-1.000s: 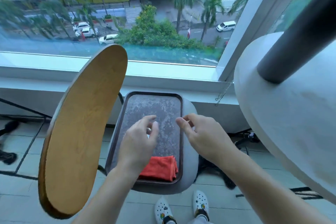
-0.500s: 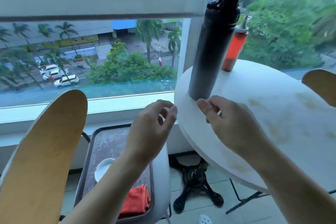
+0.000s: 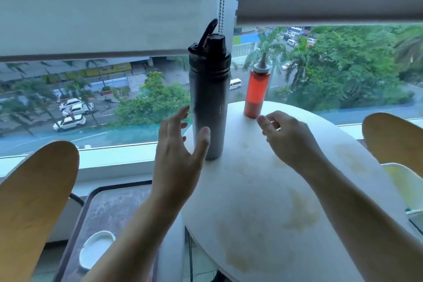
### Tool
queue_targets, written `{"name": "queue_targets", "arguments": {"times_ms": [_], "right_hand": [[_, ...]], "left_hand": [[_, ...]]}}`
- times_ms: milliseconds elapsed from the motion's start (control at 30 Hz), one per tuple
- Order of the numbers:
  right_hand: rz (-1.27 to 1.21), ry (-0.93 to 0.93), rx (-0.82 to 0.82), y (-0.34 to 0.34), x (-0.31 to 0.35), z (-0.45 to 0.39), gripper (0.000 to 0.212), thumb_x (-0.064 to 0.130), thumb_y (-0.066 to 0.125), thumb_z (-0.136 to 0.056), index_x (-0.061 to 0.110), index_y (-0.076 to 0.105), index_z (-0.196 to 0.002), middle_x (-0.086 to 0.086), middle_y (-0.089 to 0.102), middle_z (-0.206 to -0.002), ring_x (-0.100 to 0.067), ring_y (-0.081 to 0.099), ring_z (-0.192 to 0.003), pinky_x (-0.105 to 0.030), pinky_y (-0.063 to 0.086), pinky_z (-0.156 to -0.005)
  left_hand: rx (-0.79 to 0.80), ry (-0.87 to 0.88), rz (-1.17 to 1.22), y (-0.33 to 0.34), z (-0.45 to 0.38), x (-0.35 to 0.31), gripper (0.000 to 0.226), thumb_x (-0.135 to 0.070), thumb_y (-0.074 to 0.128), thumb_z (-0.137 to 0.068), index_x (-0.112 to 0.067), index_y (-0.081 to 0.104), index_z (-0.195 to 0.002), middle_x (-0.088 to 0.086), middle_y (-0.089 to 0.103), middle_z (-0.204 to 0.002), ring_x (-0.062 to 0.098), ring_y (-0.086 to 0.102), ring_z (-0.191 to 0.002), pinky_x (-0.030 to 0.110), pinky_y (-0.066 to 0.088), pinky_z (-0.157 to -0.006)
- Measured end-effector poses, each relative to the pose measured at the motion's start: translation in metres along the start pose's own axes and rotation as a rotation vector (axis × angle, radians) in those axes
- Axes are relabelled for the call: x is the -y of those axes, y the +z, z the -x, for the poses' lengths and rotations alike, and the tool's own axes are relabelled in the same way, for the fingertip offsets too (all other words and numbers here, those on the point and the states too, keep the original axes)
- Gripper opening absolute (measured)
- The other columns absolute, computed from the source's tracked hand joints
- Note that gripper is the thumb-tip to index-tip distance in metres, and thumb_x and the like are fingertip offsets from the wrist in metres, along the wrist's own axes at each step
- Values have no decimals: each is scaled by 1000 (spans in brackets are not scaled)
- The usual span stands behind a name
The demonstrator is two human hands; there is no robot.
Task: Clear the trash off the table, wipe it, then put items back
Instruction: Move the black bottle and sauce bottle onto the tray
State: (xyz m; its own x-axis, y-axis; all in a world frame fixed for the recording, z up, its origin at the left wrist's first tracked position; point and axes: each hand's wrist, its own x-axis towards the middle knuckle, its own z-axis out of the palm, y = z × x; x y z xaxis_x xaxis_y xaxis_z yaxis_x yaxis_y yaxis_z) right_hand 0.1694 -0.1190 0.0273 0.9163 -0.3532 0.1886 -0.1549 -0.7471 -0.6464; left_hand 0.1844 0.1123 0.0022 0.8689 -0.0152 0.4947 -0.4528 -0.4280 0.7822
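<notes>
A round white table (image 3: 263,224) with yellowish stains fills the right half of the view. A tall dark bottle (image 3: 209,98) with a flip cap stands near its left edge. A red squeeze bottle (image 3: 255,94) stands behind it to the right. My left hand (image 3: 180,144) is spread open just left of the dark bottle, thumb close to its lower body, fingers apart from it. My right hand (image 3: 288,137) hovers over the table in front of the red bottle, fingers loosely curled and holding nothing.
A dark tray (image 3: 103,210) on a low seat at lower left carries a white ashtray (image 3: 96,249). Wooden chair backs stand at the left (image 3: 34,201) and the right (image 3: 393,137). A window with lowered blinds is straight ahead.
The view swung up from the tray to the table. Both hands rose from over the tray to the bottles, and my left hand spread open beside the dark bottle.
</notes>
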Motion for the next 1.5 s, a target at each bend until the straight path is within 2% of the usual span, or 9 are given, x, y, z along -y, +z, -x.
{"name": "queue_targets", "arguments": {"times_ms": [100, 200, 300, 400, 533, 700, 967, 1233, 1500], "right_hand": [[-36, 26, -11, 1, -14, -29, 33, 45, 53, -99, 21, 63, -119, -2, 72, -107, -27, 64, -100, -37, 49, -86], [-53, 44, -3, 13, -29, -55, 46, 45, 56, -97, 20, 53, -136, -7, 67, -126, -27, 61, -114, -36, 45, -95], [-86, 24, 33, 19, -36, -79, 67, 43, 60, -95, 17, 36, -152, -12, 52, -147, -28, 49, -133, -38, 38, -109], [-116, 0, 49, 23, -32, -97, 77, 41, 61, -96, 18, 21, -158, -10, 41, -156, -27, 41, -141, -34, 32, -110], [-185, -10, 12, 35, -33, -114, 84, 44, 64, -92, 27, 17, -158, -10, 55, -141, -32, 55, -124, -34, 41, -95], [-249, -25, -43, 48, -33, -125, 87, 44, 69, -89, 24, 18, -157, -12, 61, -129, -33, 60, -109, -34, 45, -86], [-244, -16, -114, 54, -35, -128, 58, 39, 70, -89, 15, 44, -135, -1, 57, -98, -24, 51, -81, -31, 36, -73], [-206, -46, -156, 52, -40, -125, 51, 44, 71, -87, 15, 49, -123, 3, 53, -90, -24, 48, -78, -32, 35, -71], [-195, -84, -180, 43, -32, -112, 48, 45, 70, -86, 17, 50, -118, 5, 56, -83, -27, 54, -77, -35, 41, -71]], "left_hand": [[-18, -39, 19, 15, -5, -3, 66, -49, 58, -93, -32, 35, -152, -12, 49, -140, 2, 52, -125, 40, 49, -104], [-15, -103, 84, 25, -7, -6, 73, -51, 61, -89, -38, 29, -154, -12, 51, -142, -3, 50, -128, 37, 46, -109], [-21, -151, 107, 37, -10, -8, 82, -56, 65, -85, -40, 24, -155, -10, 54, -142, 5, 53, -129, 42, 47, -109], [-18, -164, 81, 42, -13, -7, 91, -57, 75, -79, -42, 24, -153, -10, 56, -140, 14, 57, -126, 48, 51, -103], [-35, -190, 48, 48, -15, -13, 101, -53, 84, -70, -42, 25, -150, -13, 58, -136, 11, 60, -123, 46, 53, -99], [-56, -217, -16, 53, -18, -17, 108, -50, 90, -66, -38, 24, -151, -12, 59, -137, 11, 59, -122, 40, 51, -101], [-90, -231, -37, 54, -25, -23, 98, -47, 90, -65, -30, 33, -143, -12, 63, -129, 9, 62, -113, 30, 51, -93], [-96, -283, -121, 53, -30, -24, 83, -48, 88, -70, -28, 37, -133, -8, 68, -122, 22, 66, -107, 41, 55, -88], [-80, -302, -136, 51, -32, -28, 76, -45, 87, -72, -27, 38, -127, -4, 68, -120, 23, 65, -102, 35, 52, -81]]}}
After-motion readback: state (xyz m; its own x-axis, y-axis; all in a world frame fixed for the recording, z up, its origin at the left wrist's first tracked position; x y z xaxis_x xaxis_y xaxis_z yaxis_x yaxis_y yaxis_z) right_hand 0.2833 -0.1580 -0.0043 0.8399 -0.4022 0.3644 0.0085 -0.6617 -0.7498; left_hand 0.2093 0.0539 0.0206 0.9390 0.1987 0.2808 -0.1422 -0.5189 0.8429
